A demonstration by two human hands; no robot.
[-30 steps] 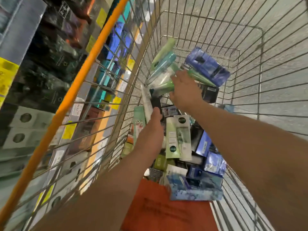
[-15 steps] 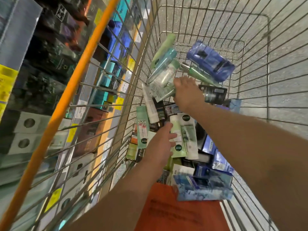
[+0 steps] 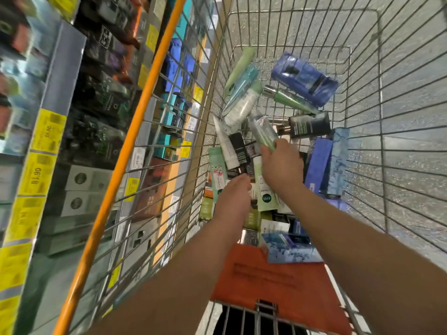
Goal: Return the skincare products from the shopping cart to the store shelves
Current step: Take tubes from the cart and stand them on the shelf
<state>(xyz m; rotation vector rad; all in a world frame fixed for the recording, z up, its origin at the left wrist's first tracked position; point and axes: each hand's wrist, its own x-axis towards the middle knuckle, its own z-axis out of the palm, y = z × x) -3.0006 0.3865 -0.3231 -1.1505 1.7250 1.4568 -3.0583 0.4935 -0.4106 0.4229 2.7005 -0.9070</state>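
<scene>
You can read prices on the yellow shelf tags [image 3: 41, 153] left of the cart's orange rail [image 3: 135, 131]: "96.90" on the upper, "81.90" on the one below it. A white tag [image 3: 137, 157] beside the rail shows "49.90". Print on the products stays too blurred.

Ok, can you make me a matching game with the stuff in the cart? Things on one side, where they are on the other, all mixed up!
Things:
1. green tube
2. dark blue pack
3. orange flap
4. black bottle

Places:
A. at the near end of the shopping cart, closest to the person
B. held in the right hand
C. at the far end of the cart, on top of the pile
D. lying just beyond the right hand, below the blue pack

Pairs: 1-B, 2-C, 3-A, 4-D
</scene>
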